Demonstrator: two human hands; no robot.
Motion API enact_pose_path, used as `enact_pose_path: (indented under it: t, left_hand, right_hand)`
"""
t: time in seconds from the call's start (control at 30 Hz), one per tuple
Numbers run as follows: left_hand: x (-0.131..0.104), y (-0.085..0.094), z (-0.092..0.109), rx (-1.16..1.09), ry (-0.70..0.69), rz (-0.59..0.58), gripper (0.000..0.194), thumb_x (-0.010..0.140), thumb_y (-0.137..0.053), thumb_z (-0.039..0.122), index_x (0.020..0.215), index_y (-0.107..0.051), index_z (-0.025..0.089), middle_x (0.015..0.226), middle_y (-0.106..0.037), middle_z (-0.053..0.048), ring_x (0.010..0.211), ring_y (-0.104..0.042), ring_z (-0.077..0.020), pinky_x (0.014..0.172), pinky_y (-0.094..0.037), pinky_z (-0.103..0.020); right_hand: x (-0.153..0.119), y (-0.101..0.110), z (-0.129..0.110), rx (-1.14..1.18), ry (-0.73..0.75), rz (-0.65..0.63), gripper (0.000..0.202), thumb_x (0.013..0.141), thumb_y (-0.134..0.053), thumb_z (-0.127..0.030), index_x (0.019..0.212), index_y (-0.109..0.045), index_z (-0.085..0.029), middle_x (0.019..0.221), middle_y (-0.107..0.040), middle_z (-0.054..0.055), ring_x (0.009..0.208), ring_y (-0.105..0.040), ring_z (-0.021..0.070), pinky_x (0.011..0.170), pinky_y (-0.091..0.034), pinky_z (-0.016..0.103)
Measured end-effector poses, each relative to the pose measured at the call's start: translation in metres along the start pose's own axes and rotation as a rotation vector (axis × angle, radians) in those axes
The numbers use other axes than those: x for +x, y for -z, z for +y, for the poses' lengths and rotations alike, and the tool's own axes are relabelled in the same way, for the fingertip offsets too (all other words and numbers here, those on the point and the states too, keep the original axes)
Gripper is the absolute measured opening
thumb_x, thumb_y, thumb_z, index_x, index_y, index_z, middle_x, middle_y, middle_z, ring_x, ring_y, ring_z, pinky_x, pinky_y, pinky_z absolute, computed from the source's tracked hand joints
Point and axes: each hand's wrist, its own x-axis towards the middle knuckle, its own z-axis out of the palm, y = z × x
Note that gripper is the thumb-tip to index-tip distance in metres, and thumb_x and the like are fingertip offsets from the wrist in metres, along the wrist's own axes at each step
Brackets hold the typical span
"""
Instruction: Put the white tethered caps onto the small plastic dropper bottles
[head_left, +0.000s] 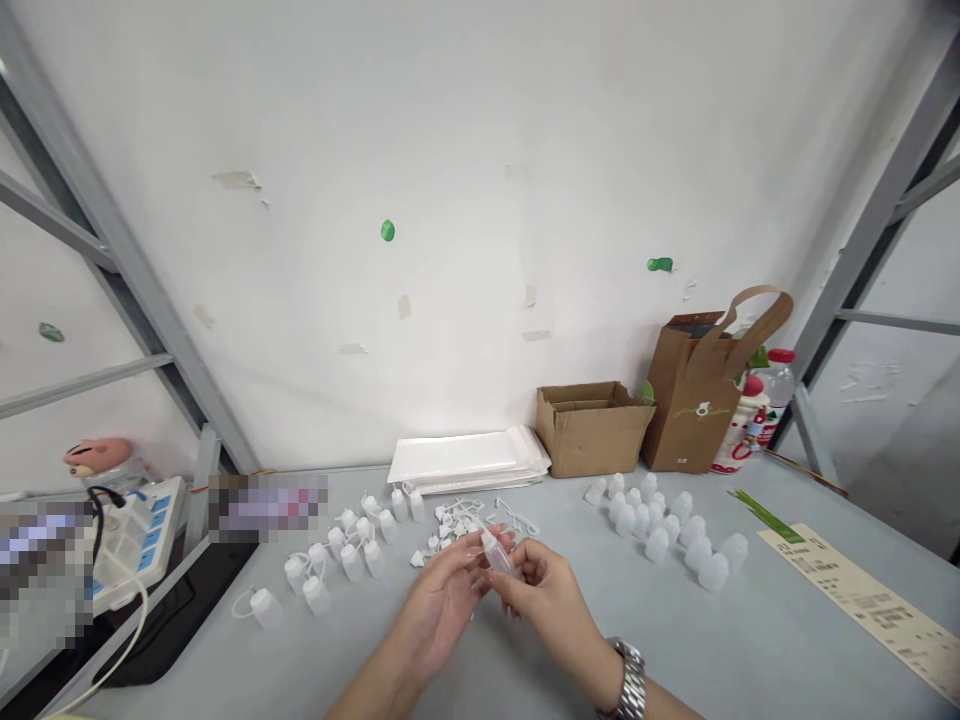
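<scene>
Between my hands is a small translucent squeeze bottle [498, 556], tilted with its white tip up and to the left. My right hand [551, 590] pinches its body between thumb and fingers. The fingers of my left hand [442, 605] curl around its upper part; their exact contact is partly hidden. Just behind my left hand lies a loose heap of white caps with straps [457, 518]. To the left stand several capped bottles [351, 562] with looped straps. On the right are several small translucent bottles [656, 543], with no caps or straps visible on them.
At the back by the wall are a stack of white envelopes [465, 462], an open cardboard box [600, 440] and a brown paper bag [690, 420]. A printed paper strip [862, 600] lies at right. A power strip [154, 540] and black mat [172, 620] are at left.
</scene>
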Motion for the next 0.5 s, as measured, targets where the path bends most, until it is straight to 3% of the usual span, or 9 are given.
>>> enact_pose_path:
  t: [0.23,0.5]
  left_hand:
    - [-0.0015,0.0000,0.0009,-0.067,0.048,0.010,0.026,0.075,-0.050,0.013,0.095,-0.067,0.013,0.098,-0.067,-0.011,0.094,-0.056,-0.0211,0.084,-0.038,-0.032]
    - [-0.0007,0.0028,-0.0009,-0.162,0.084,0.005,0.024,0.077,-0.046,0.012,0.091,-0.066,0.011,0.093,-0.066,-0.010,0.080,-0.056,-0.0169,0.081,-0.039,-0.031]
  right_hand:
    - [0.0060,0.0042,-0.0009,0.216,-0.080,-0.133,0.040,0.055,-0.074,-0.042,0.051,-0.043,-0.019,0.037,-0.051,-0.006,0.033,-0.043,0.0066,0.036,-0.032,0.019]
    - [0.0054,0.0063,-0.0053,0.354,-0.112,-0.209,0.034,0.057,-0.076,-0.033,0.051,-0.047,-0.017,0.039,-0.053,-0.005,0.034,-0.045,0.0069,0.036,-0.033,0.019]
